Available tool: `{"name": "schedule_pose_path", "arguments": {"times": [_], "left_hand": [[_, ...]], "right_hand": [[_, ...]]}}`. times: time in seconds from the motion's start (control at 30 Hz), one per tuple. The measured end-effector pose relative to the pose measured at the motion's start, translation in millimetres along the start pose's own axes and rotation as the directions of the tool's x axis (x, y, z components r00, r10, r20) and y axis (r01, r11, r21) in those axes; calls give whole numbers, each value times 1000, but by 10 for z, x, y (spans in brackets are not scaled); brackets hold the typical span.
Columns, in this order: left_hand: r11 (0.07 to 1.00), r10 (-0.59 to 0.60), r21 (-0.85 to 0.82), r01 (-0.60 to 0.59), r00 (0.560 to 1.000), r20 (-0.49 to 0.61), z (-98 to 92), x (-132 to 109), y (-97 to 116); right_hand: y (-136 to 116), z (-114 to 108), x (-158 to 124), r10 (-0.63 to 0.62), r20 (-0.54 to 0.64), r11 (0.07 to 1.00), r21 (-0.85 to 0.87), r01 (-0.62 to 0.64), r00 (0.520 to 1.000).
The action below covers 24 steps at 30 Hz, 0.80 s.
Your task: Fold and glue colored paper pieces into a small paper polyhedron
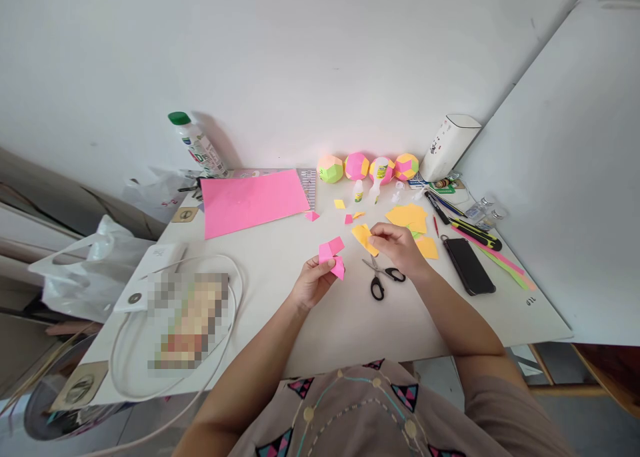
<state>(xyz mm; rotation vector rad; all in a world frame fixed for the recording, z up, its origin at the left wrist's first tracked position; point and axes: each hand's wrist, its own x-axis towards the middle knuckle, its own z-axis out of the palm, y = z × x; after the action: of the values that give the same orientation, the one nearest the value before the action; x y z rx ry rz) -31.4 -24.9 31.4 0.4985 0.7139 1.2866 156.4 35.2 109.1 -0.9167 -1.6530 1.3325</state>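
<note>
On the white worktop point(270, 274), the widest free room is between the looped white cable point(241, 290) and the left hand point(315, 277); this passage ends at the large pink rectangular sheet point(255, 204). A small gap is open between the pink folded paper point(327, 252) and the yellow paper piece point(361, 236), held by the two hands. Under the right hand point(397, 245), the black-handled metal scissors point(379, 269) block the way. Rightward, the black rectangular phone point(470, 265) leaves only a narrow strip beside the forearm. At the back, four multicoloured paper balls point(357, 166) stand as a barrier before the wall point(325, 77).
</note>
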Motion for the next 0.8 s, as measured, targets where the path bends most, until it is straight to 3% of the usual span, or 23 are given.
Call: {"name": "schedule_pose_path", "arguments": {"times": [0.13,0.27,0.5,0.63,0.8], "left_hand": [[1000,-3,-29,2,999,-38,0,10,-4],[998,-3,-71,-1,999,-54,1,22,1],[993,5,-121,-11,999,-52,-15,50,22],[987,15,-158,-25,998,-60,-27,62,31],[979,6,-204,-19,998,-64,-23,58,39]], "right_hand": [[293,-147,226,146,-207,972,210,-101,967],[567,-267,488,217,-288,965,205,-162,933],[794,-54,837,266,-122,964,49,-262,956],[805,73,960,265,-33,960,-85,-267,964],[731,71,933,297,45,937,-204,-282,954]]}}
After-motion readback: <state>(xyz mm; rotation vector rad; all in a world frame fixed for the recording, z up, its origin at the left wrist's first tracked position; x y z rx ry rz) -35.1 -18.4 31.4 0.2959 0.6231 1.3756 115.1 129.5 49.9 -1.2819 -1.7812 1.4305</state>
